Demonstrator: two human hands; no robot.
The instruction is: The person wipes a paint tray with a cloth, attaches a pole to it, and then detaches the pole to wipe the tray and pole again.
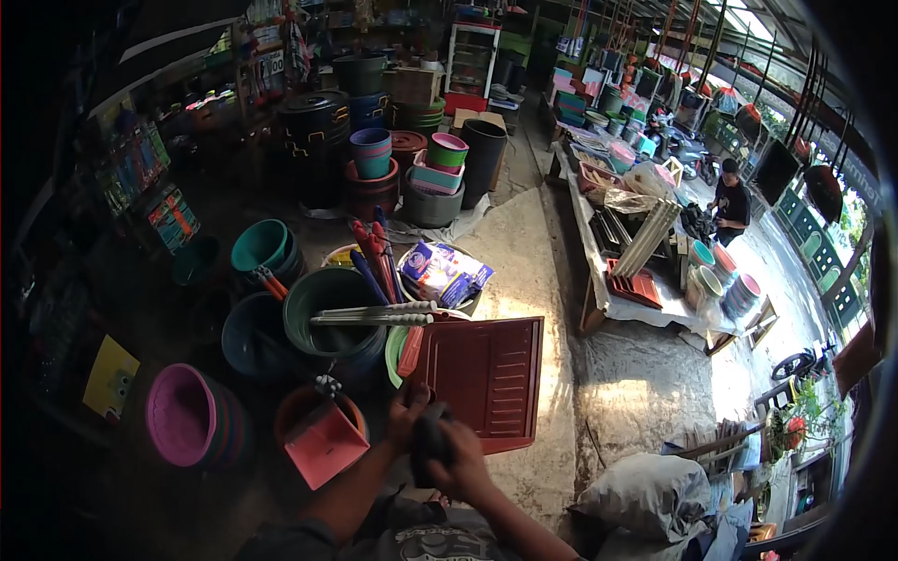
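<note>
A dark red ridged plastic tray (482, 383) is tilted up in front of me. My left hand (406, 417) is closed at the tray's lower left edge, its thumb near the rim. My right hand (461, 462) grips a dark, soft-looking bundle (430, 445), perhaps a cloth, just below the tray. Behind the tray's left side are a light green tub (393, 355) and a dark green bucket (297, 313) with pale rods (374, 314) lying across its mouth. A pink dustpan (325, 447) sits over an orange bucket to the left of my hands.
Stacked pink buckets (182, 421) stand on the left, and blue-and-white packets (444, 274) fill a basin ahead. A long goods table (636, 323) runs along the right, with a person (731, 201) beyond it. A whitish sack (645, 496) lies at lower right.
</note>
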